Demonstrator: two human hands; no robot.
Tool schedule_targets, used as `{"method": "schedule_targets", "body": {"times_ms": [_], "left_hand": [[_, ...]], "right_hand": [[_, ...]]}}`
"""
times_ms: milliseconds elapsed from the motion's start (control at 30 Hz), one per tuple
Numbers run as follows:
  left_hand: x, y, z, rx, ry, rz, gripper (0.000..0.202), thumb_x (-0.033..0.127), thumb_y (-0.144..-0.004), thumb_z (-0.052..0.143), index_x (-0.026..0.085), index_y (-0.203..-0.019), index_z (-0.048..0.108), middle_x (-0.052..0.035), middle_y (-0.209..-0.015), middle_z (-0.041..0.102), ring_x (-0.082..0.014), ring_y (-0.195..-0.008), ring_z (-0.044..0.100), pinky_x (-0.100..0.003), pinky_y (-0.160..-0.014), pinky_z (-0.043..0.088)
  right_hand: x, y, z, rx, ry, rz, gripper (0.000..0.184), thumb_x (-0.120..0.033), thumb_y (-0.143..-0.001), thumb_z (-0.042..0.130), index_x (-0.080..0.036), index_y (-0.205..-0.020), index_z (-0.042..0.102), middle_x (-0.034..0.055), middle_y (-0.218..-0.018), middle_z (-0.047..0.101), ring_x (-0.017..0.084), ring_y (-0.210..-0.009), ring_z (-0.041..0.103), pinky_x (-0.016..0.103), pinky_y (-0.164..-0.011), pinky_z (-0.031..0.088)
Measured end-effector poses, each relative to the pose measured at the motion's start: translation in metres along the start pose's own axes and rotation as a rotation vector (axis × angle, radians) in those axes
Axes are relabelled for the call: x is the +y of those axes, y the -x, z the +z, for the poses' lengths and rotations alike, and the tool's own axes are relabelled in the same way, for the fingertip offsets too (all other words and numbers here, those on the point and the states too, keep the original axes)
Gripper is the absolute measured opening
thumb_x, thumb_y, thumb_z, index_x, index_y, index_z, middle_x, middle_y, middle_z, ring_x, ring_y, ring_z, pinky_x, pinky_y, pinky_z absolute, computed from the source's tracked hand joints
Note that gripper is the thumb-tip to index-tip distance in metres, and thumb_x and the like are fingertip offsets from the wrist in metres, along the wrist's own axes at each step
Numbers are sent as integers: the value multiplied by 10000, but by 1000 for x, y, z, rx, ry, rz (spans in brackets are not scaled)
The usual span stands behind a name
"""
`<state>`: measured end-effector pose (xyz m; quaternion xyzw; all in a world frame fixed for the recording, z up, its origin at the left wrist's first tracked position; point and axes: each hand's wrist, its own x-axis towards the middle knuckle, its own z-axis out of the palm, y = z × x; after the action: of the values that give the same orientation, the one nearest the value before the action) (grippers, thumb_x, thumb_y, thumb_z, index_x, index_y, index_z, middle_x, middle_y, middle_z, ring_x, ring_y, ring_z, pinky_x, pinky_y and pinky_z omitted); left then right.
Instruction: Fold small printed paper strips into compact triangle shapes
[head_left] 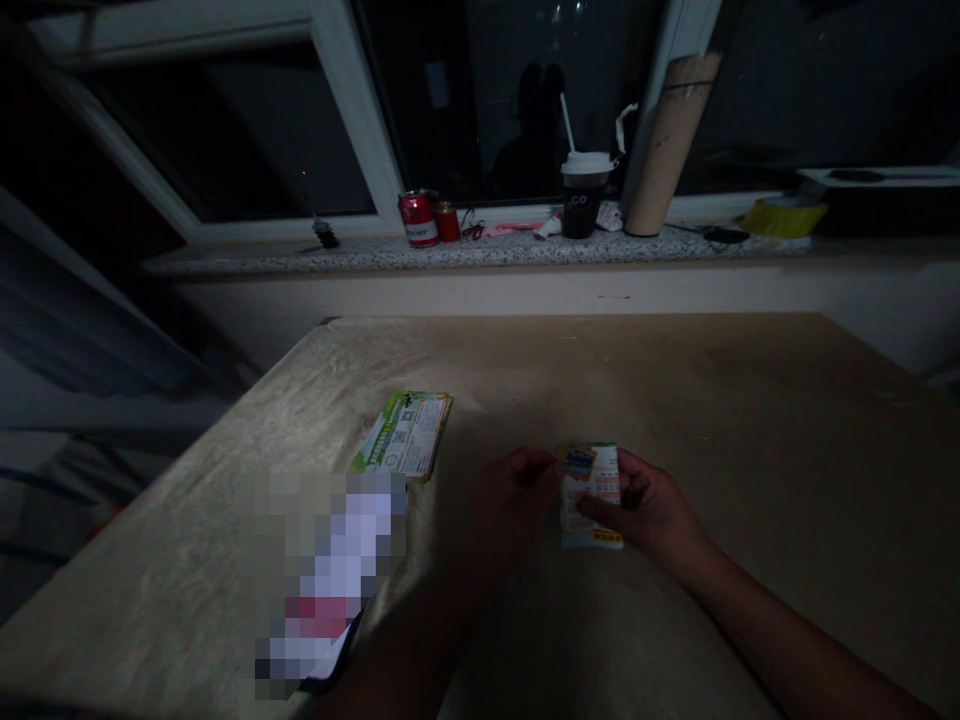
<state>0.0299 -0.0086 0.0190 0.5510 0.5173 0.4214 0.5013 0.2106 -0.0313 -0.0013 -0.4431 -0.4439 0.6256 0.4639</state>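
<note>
My right hand [649,510] grips a small printed card or packet [592,515], its thumb lying across the front. White with orange and red print, the piece carries a dark blue and gold picture at its upper left corner. At that corner, the closed fingertips of my left hand [517,495] meet its left edge in a pinch; dim light blurs the exact contact. Farther left lies a green and white printed stack of cards or packets [405,440] with square codes on it. A lit phone [337,570], its screen pixelated, rests just nearer to me, beside my left forearm.
A pale cloth-like cover spreads over the table [712,400]. Along the stone windowsill [495,255] behind it stand a red can [418,220], a small orange jar [447,222], a dark lidded cup with a straw [581,205], a tall tan cylinder [667,150] and yellow tape [784,218].
</note>
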Motion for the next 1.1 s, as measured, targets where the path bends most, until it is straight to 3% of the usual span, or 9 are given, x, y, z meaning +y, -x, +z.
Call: {"method": "schedule_targets", "body": {"times_ms": [467,733,967,1100], "left_hand": [[-1,0,-1,-69,118,-31,198,256,-753,734,154,-923,730,-87,-901,780,-208,-804,726,-321,-752,584],[-1,-1,-1,-24,104,-35,169,204,-737,713,170,-899,676,-46,-830,734,-182,-761,694,-292,-711,559],[0,-2,-2,26,-31,-13,173,256,-722,696,196,-700,535,48,-638,544,-113,-587,508,-228,-564,421],[-4,-3,-5,31,-132,28,213,272,-743,693,203,-680,502,55,-628,501,-110,-584,460,-221,-548,371]], "right_hand": [[-5,0,3,51,28,-27,424,-394,-667,908,-230,-992,690,31,-835,823,243,-729,797,383,-706,665],[-4,0,3,55,-21,-16,451,-357,-671,916,-235,-1037,682,24,-852,826,233,-729,796,384,-719,661],[-1,-1,1,37,-32,-3,438,-323,-687,913,-233,-1036,665,12,-846,824,213,-727,792,351,-716,656],[2,-4,1,65,-10,-35,463,-343,-723,888,-241,-1103,644,35,-947,816,210,-809,784,352,-766,649]]}}
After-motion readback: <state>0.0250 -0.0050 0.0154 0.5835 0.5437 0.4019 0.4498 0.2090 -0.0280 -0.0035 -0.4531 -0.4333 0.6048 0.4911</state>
